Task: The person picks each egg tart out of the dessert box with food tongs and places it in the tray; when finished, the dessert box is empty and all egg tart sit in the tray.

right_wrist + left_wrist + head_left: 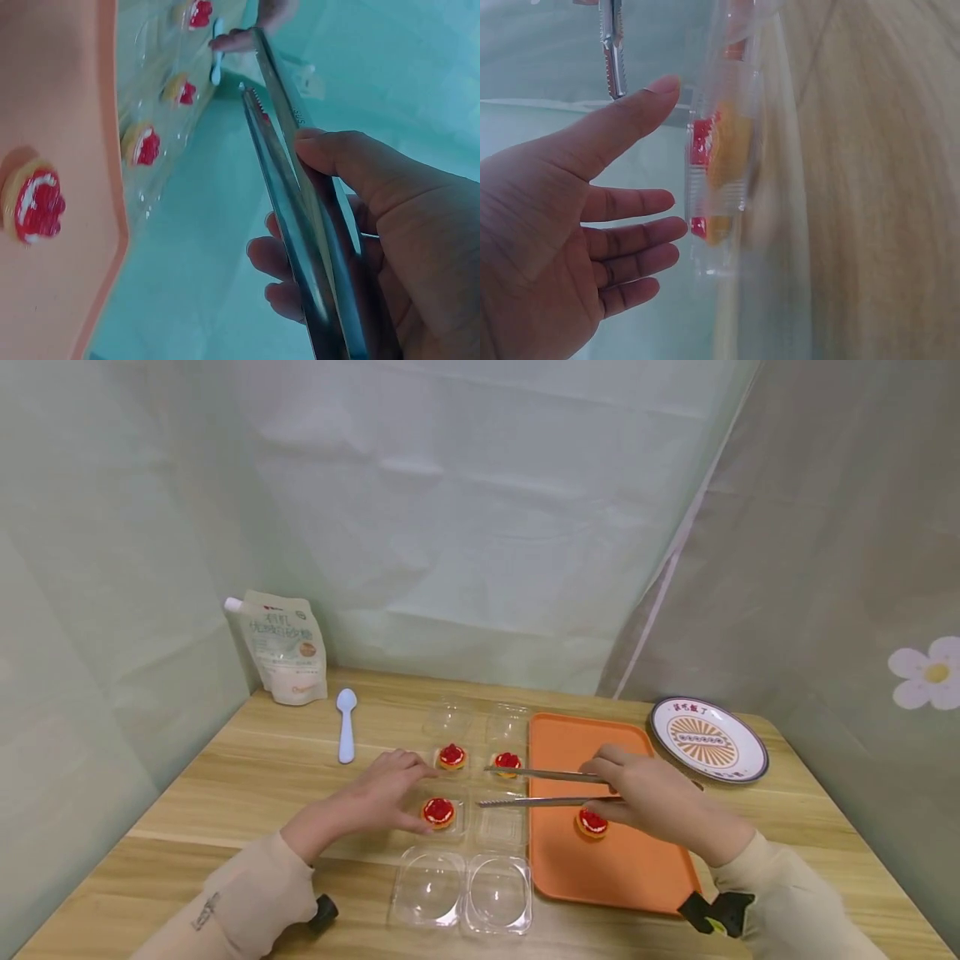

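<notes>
1. The left hand (386, 792) reaches in from the left of the orange tray (615, 881), its fingers extended and slightly parted, the thumb spread well away; it has hold of nothing. Whether its fingertips touch the plastic cannot be told.
2. The right hand (648, 789) is above the tray, thumb and fingers curled round metal tongs (296, 240). The tongs' tips stand apart, reaching past the tray's left edge over the containers.
3. Left of the tray, clear plastic containers (498, 893) lie open. Three hold one red-topped tart each: the near-left tart (438, 812), the far-left tart (452, 757) and the far-right tart (507, 761), closest to the tray.
4. A fourth tart (592, 826) lies on the tray, beneath the right hand.
5. A patterned plate (708, 739) sits just beyond the tray's right side.
</notes>
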